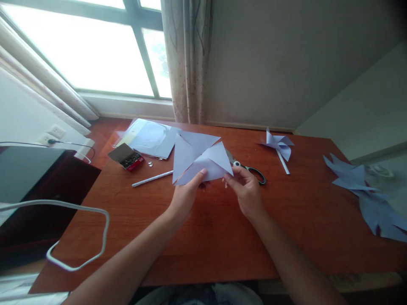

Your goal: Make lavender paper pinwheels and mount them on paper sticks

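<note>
A square of white paper [195, 146], slit from its corners toward the middle, is held up above the desk. My left hand [187, 191] grips its lower edge, thumb on top and fingers hidden beneath. At the lower right corner, my right hand [246, 186] pinches the paper between thumb and fingers. Behind the sheet lies a pair of scissors [256, 173] with dark handles, its blades partly covered. A white paper stick [152, 178] rests on the desk to the left, one end hidden by the sheet.
A finished paper pinwheel [278, 144] on a stick lies at the back right. Several cut paper pieces [372, 199] sit along the right edge. An open small box [130, 159], two metal thumbtacks [150, 164] and a paper stack [151, 137] are at left. A white cable [106, 228] crosses the desk's [216, 250] left edge.
</note>
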Demonstrator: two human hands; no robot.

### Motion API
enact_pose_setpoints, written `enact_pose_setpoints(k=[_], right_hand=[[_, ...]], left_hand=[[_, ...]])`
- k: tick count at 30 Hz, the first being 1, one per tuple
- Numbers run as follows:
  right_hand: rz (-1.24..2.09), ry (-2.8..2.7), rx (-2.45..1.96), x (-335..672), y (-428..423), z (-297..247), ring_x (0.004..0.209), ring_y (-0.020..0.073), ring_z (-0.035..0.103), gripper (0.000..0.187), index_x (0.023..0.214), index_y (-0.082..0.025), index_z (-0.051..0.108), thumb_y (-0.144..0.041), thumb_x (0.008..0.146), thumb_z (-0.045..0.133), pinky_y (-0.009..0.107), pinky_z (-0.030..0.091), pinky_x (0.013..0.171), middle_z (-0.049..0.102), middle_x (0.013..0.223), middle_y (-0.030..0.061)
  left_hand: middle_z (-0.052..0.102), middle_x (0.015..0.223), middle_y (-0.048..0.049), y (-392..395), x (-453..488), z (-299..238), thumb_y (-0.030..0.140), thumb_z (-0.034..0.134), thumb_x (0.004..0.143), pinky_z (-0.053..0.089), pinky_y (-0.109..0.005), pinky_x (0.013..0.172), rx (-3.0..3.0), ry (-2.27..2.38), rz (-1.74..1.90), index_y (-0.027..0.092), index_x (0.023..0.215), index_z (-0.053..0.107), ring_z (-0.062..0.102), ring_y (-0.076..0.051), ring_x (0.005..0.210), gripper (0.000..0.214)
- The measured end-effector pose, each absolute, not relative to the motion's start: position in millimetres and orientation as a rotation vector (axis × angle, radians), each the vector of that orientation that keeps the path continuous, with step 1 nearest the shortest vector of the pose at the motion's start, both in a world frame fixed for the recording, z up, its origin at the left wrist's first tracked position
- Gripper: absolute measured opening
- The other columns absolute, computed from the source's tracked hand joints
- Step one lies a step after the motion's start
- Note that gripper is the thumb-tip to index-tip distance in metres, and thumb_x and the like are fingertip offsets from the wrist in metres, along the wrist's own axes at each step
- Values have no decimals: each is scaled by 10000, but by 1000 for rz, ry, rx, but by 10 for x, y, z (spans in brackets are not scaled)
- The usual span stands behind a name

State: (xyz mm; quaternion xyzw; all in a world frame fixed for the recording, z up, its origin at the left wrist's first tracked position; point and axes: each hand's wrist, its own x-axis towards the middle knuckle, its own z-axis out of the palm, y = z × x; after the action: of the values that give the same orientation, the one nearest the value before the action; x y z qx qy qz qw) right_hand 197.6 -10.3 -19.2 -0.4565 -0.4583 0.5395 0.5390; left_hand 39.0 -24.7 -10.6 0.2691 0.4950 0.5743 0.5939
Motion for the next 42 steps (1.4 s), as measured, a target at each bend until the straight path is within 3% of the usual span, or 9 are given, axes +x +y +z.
enact_pose_setpoints(k=[6,9,12,19,26,31,34,37,42], right_hand=[[1335,-1017,-1046,2054,-3,-210,648,131,563,189,813,-210,713,-294,706,844,249,455,585,679,727,-17],[1392,-1036,-1047,2057,-7,-200,624,131,562,174,777,-197,725,-323,730,835,248,448,562,675,694,-9],[1430,-1028,-1047,2058,-19,-209,627,133,582,187,866,-205,751,-354,773,814,248,467,573,695,723,-4],[1609,-685,-969,2188,85,-205,726,199,700,425,882,-205,731,-624,837,675,290,557,613,770,797,44],[1665,-583,-991,2319,164,-193,610,128,650,294,899,-174,734,-447,798,776,249,558,619,742,738,2],[1588,-719,-930,2276,97,-172,779,176,710,246,923,-214,734,-442,832,740,283,571,700,778,861,21],[1540,-870,-899,2243,40,-157,802,175,704,250,975,-243,736,-461,852,728,263,548,641,779,949,25],[1436,-1023,-945,2211,9,-159,746,144,682,234,1001,-257,734,-389,815,788,251,535,621,765,1030,16],[1319,-1099,-1066,2152,18,-175,830,179,680,247,926,-236,724,-306,723,847,286,549,681,760,970,23]], left_hand=[[680,694,-30,-287,429,-105,413,752,794,414,-242,567,694,1161,1198,127,822,671,591,-132,610,299],[681,689,-33,-272,416,-103,396,737,806,413,-237,564,727,1183,1188,124,798,672,588,-127,606,280],[665,655,-20,-248,396,-102,384,752,794,420,-230,558,716,1210,1214,132,772,656,584,-125,601,271],[680,668,4,-272,416,-61,354,780,773,466,-216,561,798,1152,1184,134,898,681,594,-114,587,272],[696,668,-8,-337,467,-69,342,771,778,507,-231,586,935,1172,1091,138,802,678,631,-133,607,225],[698,650,-18,-283,432,-39,344,773,786,476,-212,547,796,1170,1164,125,822,678,612,-117,577,241],[687,649,-8,-238,398,-31,336,766,796,448,-206,530,760,1149,1254,128,859,661,598,-108,560,241],[683,660,-4,-222,394,-29,352,766,798,440,-211,529,745,1156,1298,131,905,650,598,-112,560,272],[698,704,-25,-257,444,-33,383,753,811,451,-225,540,784,1180,1239,124,982,651,601,-123,576,327]])
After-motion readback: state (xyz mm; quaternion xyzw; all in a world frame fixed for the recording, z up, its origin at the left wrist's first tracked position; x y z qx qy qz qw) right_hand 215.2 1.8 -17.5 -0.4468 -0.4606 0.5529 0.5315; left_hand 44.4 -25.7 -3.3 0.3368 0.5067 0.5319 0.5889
